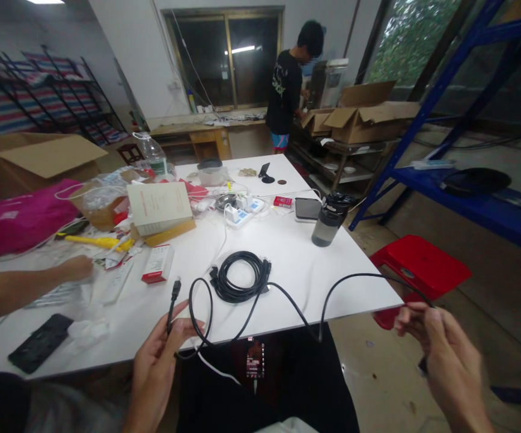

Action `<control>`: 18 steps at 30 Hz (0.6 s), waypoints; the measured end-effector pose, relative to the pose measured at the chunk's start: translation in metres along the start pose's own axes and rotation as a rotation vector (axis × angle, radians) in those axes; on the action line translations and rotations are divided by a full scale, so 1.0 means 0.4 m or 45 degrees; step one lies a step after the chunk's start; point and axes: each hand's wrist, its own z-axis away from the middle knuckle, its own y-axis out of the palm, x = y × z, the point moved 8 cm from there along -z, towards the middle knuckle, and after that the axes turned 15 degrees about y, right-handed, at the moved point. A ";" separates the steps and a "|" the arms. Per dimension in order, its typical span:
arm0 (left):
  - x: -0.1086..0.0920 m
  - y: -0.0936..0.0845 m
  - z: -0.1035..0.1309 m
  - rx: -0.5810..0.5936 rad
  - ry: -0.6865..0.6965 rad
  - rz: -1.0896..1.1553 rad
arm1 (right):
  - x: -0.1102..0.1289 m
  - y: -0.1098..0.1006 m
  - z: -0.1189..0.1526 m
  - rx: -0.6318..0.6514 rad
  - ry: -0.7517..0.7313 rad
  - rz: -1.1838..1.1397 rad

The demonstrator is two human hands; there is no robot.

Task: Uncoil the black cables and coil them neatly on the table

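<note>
Left hand (163,355): grip pinching the black cable (296,305) just below its plug, plug upright, probably so the end stays readable. Right hand (444,355): grip pinching the same cable farther along, well apart, likely to keep loops from tangling. Cable sags between, over the tabletop (287,252) edge. Coiled cables (237,276) lie on the tabletop between the hands, beyond the edge, apparently coiled for tidiness.

Left hand (163,355): bare, five-fingered, ungloved
Right hand (449,355): bare too, the wrist uncovered
Legwear (307,391): black, plain, wide across both thighs
Top (287,426): pale greyish cloth at the waist, probably a shirt hem, though only a rounded edge shows
</note>
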 end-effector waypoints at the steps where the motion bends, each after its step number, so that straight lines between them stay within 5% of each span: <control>1: -0.005 -0.024 -0.011 -0.052 0.012 -0.001 | 0.010 -0.031 -0.010 -0.064 -0.020 -0.053; 5: -0.041 -0.097 -0.047 -0.263 0.119 0.064 | 0.064 -0.108 -0.023 -0.305 -0.127 -0.153; 9: -0.076 -0.124 -0.057 -0.375 0.183 0.115 | 0.115 -0.134 -0.006 -0.454 -0.154 -0.137; 14: -0.082 -0.111 -0.050 -0.412 0.185 0.173 | 0.139 -0.094 0.015 -0.329 -0.150 -0.099; 18: -0.043 -0.073 -0.035 -0.389 0.102 0.208 | 0.084 -0.025 0.018 -0.223 -0.088 -0.043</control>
